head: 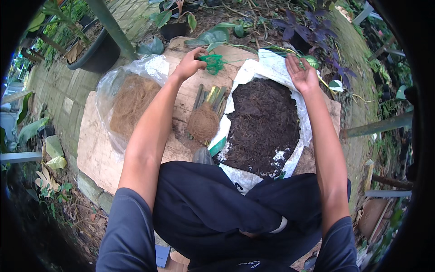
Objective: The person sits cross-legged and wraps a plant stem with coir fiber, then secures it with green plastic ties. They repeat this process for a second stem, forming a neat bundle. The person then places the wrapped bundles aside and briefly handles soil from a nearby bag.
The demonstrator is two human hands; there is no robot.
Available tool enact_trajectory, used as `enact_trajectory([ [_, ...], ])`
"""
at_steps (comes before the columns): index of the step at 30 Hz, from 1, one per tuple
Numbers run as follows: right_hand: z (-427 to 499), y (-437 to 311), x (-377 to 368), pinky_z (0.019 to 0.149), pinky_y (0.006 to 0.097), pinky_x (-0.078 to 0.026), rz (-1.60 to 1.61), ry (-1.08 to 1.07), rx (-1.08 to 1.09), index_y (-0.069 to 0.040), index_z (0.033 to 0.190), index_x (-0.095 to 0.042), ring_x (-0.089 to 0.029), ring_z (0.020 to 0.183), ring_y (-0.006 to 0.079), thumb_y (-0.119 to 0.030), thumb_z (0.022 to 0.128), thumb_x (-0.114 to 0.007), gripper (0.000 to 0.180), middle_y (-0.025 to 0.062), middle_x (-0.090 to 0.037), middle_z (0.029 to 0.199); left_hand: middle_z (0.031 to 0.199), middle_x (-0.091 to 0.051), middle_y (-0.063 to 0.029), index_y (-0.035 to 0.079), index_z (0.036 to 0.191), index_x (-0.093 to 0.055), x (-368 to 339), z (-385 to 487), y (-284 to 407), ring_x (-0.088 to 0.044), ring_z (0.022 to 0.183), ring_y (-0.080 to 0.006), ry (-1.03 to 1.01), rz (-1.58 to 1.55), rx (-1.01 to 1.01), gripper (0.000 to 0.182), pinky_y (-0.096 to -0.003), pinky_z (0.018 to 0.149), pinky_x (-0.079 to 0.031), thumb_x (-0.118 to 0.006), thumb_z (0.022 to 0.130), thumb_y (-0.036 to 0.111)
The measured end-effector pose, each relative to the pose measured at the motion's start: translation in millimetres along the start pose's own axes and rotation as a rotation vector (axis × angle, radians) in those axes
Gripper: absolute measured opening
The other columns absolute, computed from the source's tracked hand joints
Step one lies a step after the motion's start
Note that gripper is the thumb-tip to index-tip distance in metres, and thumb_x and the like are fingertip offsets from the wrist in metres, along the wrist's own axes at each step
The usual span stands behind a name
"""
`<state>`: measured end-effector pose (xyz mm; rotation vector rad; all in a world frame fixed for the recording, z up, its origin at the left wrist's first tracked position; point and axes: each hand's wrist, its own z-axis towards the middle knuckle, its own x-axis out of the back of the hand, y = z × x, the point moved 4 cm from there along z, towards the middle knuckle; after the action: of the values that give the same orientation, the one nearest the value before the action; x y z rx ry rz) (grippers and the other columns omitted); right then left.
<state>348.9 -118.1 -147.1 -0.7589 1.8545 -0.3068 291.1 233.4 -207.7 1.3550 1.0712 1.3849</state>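
My left hand grips a tangled bundle of green twine above the cardboard. A thin strand runs from the bundle across to my right hand, whose palm faces up with the fingers spread near the sack's far edge. Whether the strand is held there is hard to tell. Dark soil with roots fills the opened white sack. Between sack and plastic bag sits a round ball wrapped in brown fibre, against several cut green-brown stalks. Loose brown fibre fills the clear plastic bag at left.
Flattened cardboard lies under these things. A large black pot with a plant stands by a green metal post at upper left. Purple-leaved plants and trailing vines border the far side. Another metal bar juts in at right.
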Motion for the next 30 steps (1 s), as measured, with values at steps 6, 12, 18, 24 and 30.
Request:
enact_trajectory([
  [6, 10.2, -23.8, 29.5, 0.093, 0.0409, -0.048, 0.162, 0.251, 0.116, 0.003, 0.105, -0.046, -0.058, 0.097, 0.0277, -0.015, 0.096, -0.038, 0.022, 0.0143, -0.058, 0.101, 0.080, -0.067, -0.0105, -0.002, 0.102, -0.066, 20.1, -1.2, -14.4, -0.061, 0.058, -0.0138, 0.302, 0.150, 0.177, 0.024, -0.0268, 0.053, -0.050, -0.065, 0.080, 0.010],
  [12, 5.8, -34.4, 63.6, 0.045, 0.0255, -0.022, 0.093, 0.274, 0.138, -0.005, 0.085, -0.043, -0.026, 0.044, 0.0101, -0.017, 0.097, -0.039, 0.017, 0.0028, -0.047, 0.074, 0.078, -0.064, -0.0073, -0.003, 0.100, -0.064, 38.0, -9.4, -19.0, -0.063, 0.058, -0.0138, 0.515, -0.178, 0.281, 0.025, -0.0245, 0.047, -0.051, -0.062, 0.087, 0.017],
  [18, -2.3, -66.1, 97.4, 0.038, 0.0249, -0.021, -0.096, 0.585, 0.420, -0.007, 0.086, -0.045, -0.032, 0.043, 0.0098, -0.021, 0.097, -0.039, 0.019, 0.0016, -0.049, 0.070, 0.086, -0.062, -0.0069, 0.000, 0.106, -0.059, 58.4, -19.1, -25.7, -0.061, 0.056, -0.0145, 0.612, -0.139, 0.373, 0.026, -0.0239, 0.044, -0.047, -0.056, 0.091, 0.021],
  [24, -2.5, -99.6, 141.1, 0.039, 0.0259, -0.027, -0.212, 0.769, 0.562, -0.005, 0.098, -0.046, -0.036, 0.044, 0.0109, -0.012, 0.095, -0.038, 0.011, 0.0107, -0.063, 0.087, 0.093, -0.059, -0.0187, -0.003, 0.119, -0.043, 75.6, -22.0, -35.7, -0.067, 0.065, -0.0281, 0.809, -0.566, 0.414, 0.032, -0.0316, 0.050, -0.056, -0.043, 0.096, 0.020],
  [30, -9.6, -117.9, 174.4, 0.044, 0.0266, -0.037, 0.058, 0.741, 0.551, 0.002, 0.104, -0.048, -0.045, 0.050, 0.0160, -0.005, 0.092, -0.034, 0.020, 0.0162, -0.062, 0.092, 0.102, -0.056, -0.0223, -0.006, 0.116, -0.038, 85.4, -23.8, -35.4, -0.066, 0.080, -0.0358, 0.803, -0.781, 0.240, 0.027, -0.0379, 0.066, -0.060, -0.038, 0.097, 0.014],
])
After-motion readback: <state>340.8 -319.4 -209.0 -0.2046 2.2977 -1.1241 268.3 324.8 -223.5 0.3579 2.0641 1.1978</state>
